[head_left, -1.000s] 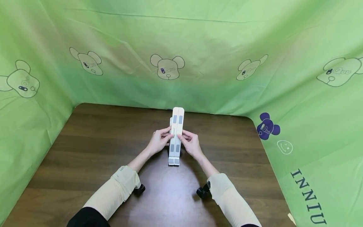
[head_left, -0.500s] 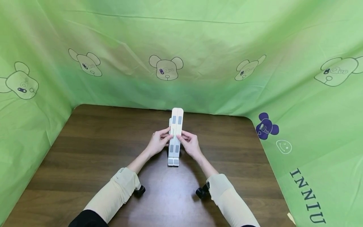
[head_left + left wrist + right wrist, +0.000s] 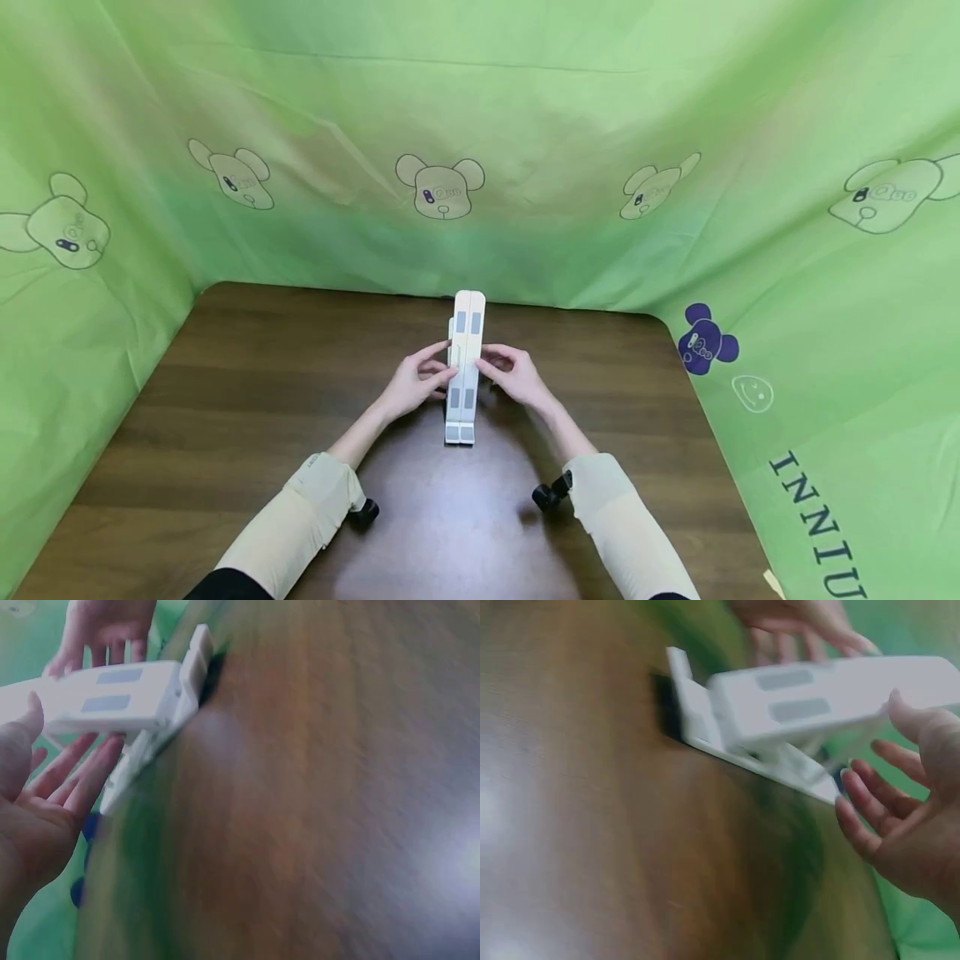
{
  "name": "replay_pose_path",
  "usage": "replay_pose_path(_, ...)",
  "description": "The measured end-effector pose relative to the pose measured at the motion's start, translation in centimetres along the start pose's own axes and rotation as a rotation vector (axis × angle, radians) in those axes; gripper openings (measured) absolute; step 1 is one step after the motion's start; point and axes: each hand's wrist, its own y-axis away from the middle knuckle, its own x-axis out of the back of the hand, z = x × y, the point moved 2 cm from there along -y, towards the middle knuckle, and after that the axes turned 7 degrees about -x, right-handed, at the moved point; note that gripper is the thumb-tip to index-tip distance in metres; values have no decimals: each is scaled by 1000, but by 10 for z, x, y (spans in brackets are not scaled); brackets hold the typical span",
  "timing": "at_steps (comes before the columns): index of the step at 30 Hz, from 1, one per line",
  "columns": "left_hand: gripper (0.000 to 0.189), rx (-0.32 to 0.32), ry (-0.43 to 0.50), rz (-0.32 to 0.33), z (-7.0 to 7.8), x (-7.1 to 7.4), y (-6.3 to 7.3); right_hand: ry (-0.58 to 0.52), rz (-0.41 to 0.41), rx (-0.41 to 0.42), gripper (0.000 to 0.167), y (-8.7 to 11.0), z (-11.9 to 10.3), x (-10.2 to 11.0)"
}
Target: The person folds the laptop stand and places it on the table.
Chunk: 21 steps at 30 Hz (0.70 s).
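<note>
A white folding laptop stand [image 3: 466, 358] with grey pads stands on the table, its two long bars side by side and raised over a lower base. My left hand [image 3: 411, 382] is at its left side, thumb tip at the bar's edge, fingers loosely extended. On the other side is my right hand [image 3: 517, 375], its thumb tip at the right edge. The right wrist view shows the right fingers [image 3: 862, 799] spread and apart from the base. In the left wrist view the left fingers [image 3: 79, 769] lie relaxed close under the bar; whether they touch it is unclear.
The brown wooden table [image 3: 247, 375] has a green printed curtain [image 3: 525, 108] along its back and both sides. Black wrist cameras [image 3: 552, 492] hang under the sleeves. A small pale piece [image 3: 773, 583] lies at the table's right edge.
Both thumbs have drawn back from the stand's top toward its outer edges. My right hand has shifted a little right and its grip has loosened. The stand stays in place.
</note>
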Motion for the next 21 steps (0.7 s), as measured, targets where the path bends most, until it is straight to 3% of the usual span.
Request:
replay_pose_path(4,59,42,30,-37,-11,10,14,-74,-49,-30,46,-3,-1,22)
replay_pose_path(7,50,57,0,-90,-15,17,22,-213,-116,-40,51,-7,-7,35)
replay_pose_path(14,49,110,-16,-188,-15,21,32,-478,-268,-67,56,-20,-22,45)
replay_pose_path(21,47,98,-30,-171,-15,13,34,-494,-281,-111,53,-35,-25,41)
